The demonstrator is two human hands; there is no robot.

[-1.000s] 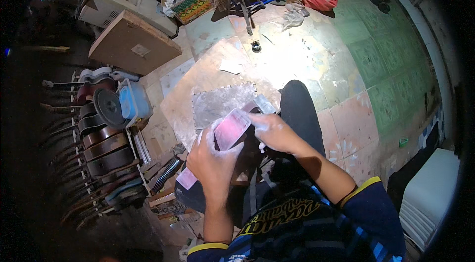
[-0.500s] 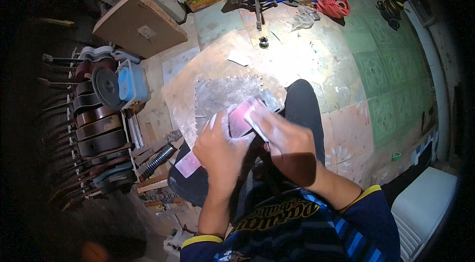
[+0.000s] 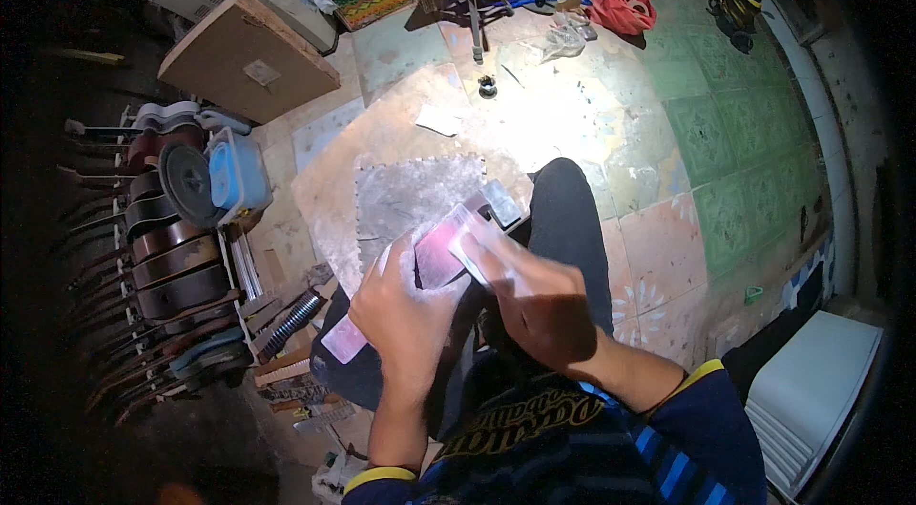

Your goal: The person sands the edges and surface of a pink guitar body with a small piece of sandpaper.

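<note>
My left hand (image 3: 405, 300) is closed around a long, flat, pinkish piece (image 3: 439, 259), its skin dusted white. One end of the piece (image 3: 344, 339) sticks out at the lower left, over my left thigh. My right hand (image 3: 525, 290) pinches a thin white folded pad (image 3: 462, 249), which looks like sandpaper, and presses it against the upper part of the pinkish piece. Its fingertips are partly hidden behind the pad. Just beyond, near my right knee, is a small grey block (image 3: 502, 203); what supports it is hidden.
A dusty grey mat (image 3: 410, 190) lies on a board before me. Several guitars (image 3: 181, 242) stand in a rack at left, beside a blue tub (image 3: 239, 176). A brown panel (image 3: 253, 61) leans at the back. A red bag (image 3: 622, 4) and a white plastic stool (image 3: 821, 395) are at right.
The whole view has shifted slightly, so the surroundings sit further left. Both hands have come a little closer to my body, still holding the pinkish piece and the white pad.
</note>
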